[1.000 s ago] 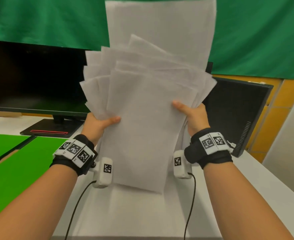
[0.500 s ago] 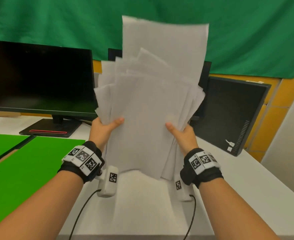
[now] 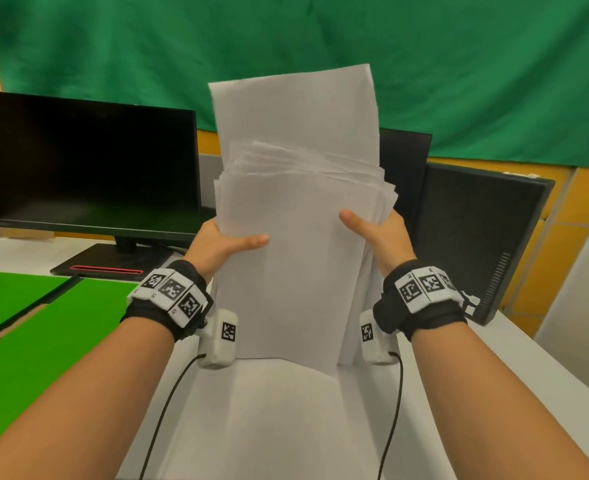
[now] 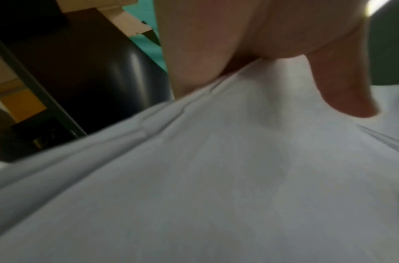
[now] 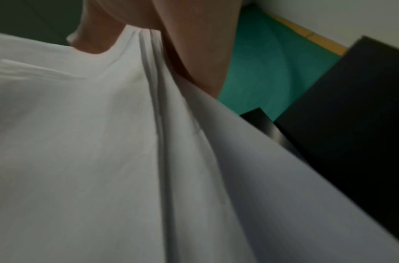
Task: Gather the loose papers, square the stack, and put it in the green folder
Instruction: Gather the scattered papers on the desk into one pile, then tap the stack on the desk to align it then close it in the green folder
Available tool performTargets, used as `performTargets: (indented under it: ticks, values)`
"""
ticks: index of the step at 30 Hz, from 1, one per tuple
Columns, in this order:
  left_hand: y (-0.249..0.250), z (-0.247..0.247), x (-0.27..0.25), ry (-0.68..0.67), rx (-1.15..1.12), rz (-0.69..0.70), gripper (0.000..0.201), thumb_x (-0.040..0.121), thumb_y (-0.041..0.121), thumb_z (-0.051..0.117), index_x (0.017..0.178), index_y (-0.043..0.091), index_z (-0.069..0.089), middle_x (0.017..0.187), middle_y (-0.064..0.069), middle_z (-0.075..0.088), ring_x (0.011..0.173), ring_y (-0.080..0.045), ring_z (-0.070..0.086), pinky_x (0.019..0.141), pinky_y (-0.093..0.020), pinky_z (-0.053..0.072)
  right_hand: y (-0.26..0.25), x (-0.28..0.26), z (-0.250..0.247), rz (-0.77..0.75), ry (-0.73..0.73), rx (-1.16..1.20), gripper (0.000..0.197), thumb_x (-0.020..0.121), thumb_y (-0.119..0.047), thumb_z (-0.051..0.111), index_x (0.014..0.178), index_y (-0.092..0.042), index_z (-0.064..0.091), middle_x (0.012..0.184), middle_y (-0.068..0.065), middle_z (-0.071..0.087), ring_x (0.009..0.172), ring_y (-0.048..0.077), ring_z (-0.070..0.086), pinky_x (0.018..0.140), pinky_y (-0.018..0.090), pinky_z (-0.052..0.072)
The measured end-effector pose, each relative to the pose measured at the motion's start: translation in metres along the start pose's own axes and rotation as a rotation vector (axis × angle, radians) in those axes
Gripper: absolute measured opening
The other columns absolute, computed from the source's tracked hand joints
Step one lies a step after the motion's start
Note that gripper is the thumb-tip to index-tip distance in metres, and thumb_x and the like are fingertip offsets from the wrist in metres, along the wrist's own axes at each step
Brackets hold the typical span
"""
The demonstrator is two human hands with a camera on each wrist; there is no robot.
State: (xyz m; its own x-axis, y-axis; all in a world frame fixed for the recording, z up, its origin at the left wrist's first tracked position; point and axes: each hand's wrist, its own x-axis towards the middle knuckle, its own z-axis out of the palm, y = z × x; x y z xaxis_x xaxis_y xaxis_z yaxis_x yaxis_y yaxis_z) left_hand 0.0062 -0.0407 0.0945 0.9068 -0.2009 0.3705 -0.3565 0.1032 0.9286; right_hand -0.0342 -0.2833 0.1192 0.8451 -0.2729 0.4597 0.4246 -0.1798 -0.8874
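A stack of white papers (image 3: 300,237) stands upright on the white table (image 3: 286,427), its lower edge touching the surface. The top edges are uneven, and one sheet rises well above the rest. My left hand (image 3: 223,242) grips the stack's left edge, thumb on the front sheet. On the right edge my right hand (image 3: 379,230) grips it the same way. The left wrist view shows the papers (image 4: 216,178) under my left hand's thumb (image 4: 342,85); the right wrist view shows the papers (image 5: 104,142) pinched by my right hand (image 5: 149,21). The open green folder (image 3: 36,341) lies flat at the left.
A black monitor (image 3: 85,168) on its stand sits behind the folder at the back left. Another dark monitor (image 3: 476,237) stands at the back right, close behind my right hand. A green cloth (image 3: 320,46) hangs behind. Cables (image 3: 168,410) trail from both wrists.
The fanned sheets have drawn together into a narrower stack and dropped until the lower edge meets the table. Both hands kept their grip on the sides.
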Motion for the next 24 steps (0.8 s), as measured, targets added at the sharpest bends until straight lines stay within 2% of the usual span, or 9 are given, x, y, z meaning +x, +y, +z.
performTargets:
  ticks: [3,6,9,11,15,17,20,22,24]
  values:
    - [-0.002,-0.001,-0.001,0.060,-0.038,-0.016,0.079,0.043,0.037,0.084,0.116,0.018,0.061,0.118,-0.009,0.066,0.109,-0.026,0.063,0.093,-0.047,0.051,0.004,-0.002,0.002,0.033,-0.001,0.020,0.055,0.076,-0.024,0.073,0.126,-0.016,0.050,0.120,0.004,0.061,0.108,0.019,0.060,0.092,0.034,0.050]
    - [-0.013,-0.002,-0.007,0.082,-0.068,-0.065,0.078,0.049,0.028,0.083,0.122,0.012,0.059,0.120,-0.010,0.066,0.112,-0.027,0.062,0.100,-0.050,0.047,0.025,-0.020,0.007,0.190,-0.049,0.028,0.069,0.061,-0.040,0.078,0.121,-0.014,0.057,0.121,0.009,0.065,0.105,0.023,0.063,0.094,0.040,0.051]
    - [-0.021,0.003,-0.009,0.182,-0.109,-0.080,0.050,0.067,0.011,0.078,0.114,0.012,0.061,0.107,-0.005,0.068,0.100,-0.022,0.064,0.095,-0.045,0.050,0.043,-0.035,0.014,0.302,-0.049,0.034,0.033,0.068,-0.033,0.077,0.096,-0.018,0.065,0.108,0.009,0.069,0.096,0.024,0.066,0.092,0.041,0.052]
    - [-0.017,0.009,-0.008,0.242,-0.139,-0.061,0.041,0.073,0.009,0.074,0.112,0.012,0.061,0.100,-0.001,0.068,0.094,-0.020,0.065,0.087,-0.039,0.053,0.040,-0.036,0.017,0.267,0.012,0.055,0.010,0.078,-0.025,0.072,0.083,-0.023,0.064,0.095,0.006,0.068,0.085,0.018,0.066,0.080,0.032,0.055]
    - [-0.007,0.014,-0.005,0.276,-0.168,-0.004,0.039,0.074,0.011,0.073,0.112,0.011,0.062,0.099,-0.002,0.068,0.093,-0.020,0.066,0.082,-0.035,0.054,0.031,-0.032,0.015,0.155,0.138,0.105,0.008,0.082,-0.030,0.067,0.083,-0.024,0.061,0.087,-0.001,0.067,0.077,0.013,0.065,0.065,0.021,0.053]
    - [-0.013,0.014,-0.008,0.265,-0.146,-0.021,0.041,0.076,0.010,0.072,0.115,0.009,0.061,0.101,-0.003,0.067,0.094,-0.020,0.065,0.084,-0.036,0.053,0.037,-0.039,0.013,0.189,0.116,0.071,0.016,0.081,-0.030,0.068,0.091,-0.020,0.061,0.096,0.005,0.069,0.080,0.015,0.065,0.063,0.019,0.053]
    - [-0.023,0.010,-0.012,0.223,-0.036,-0.045,0.043,0.076,0.005,0.070,0.117,0.007,0.059,0.104,-0.006,0.064,0.090,-0.017,0.062,0.083,-0.034,0.051,0.044,-0.044,0.007,0.204,0.048,-0.034,0.042,0.078,-0.029,0.071,0.115,-0.017,0.054,0.120,0.007,0.062,0.098,0.019,0.063,0.073,0.024,0.052]
    - [-0.025,0.006,-0.008,0.199,0.034,-0.047,0.046,0.074,0.004,0.072,0.118,0.005,0.059,0.108,-0.009,0.064,0.096,-0.023,0.062,0.089,-0.038,0.050,0.029,-0.036,0.004,0.008,0.153,-0.191,0.072,0.072,-0.039,0.074,0.134,-0.020,0.041,0.132,0.003,0.050,0.119,0.023,0.052,0.092,0.038,0.050]
    - [-0.021,0.003,-0.004,0.185,0.042,-0.055,0.048,0.073,0.004,0.073,0.118,0.005,0.059,0.111,-0.011,0.064,0.103,-0.027,0.061,0.093,-0.042,0.049,-0.007,-0.024,0.008,-0.295,0.381,-0.443,0.096,0.065,-0.056,0.071,0.144,-0.020,0.029,0.145,0.008,0.037,0.134,0.026,0.037,0.109,0.047,0.034]
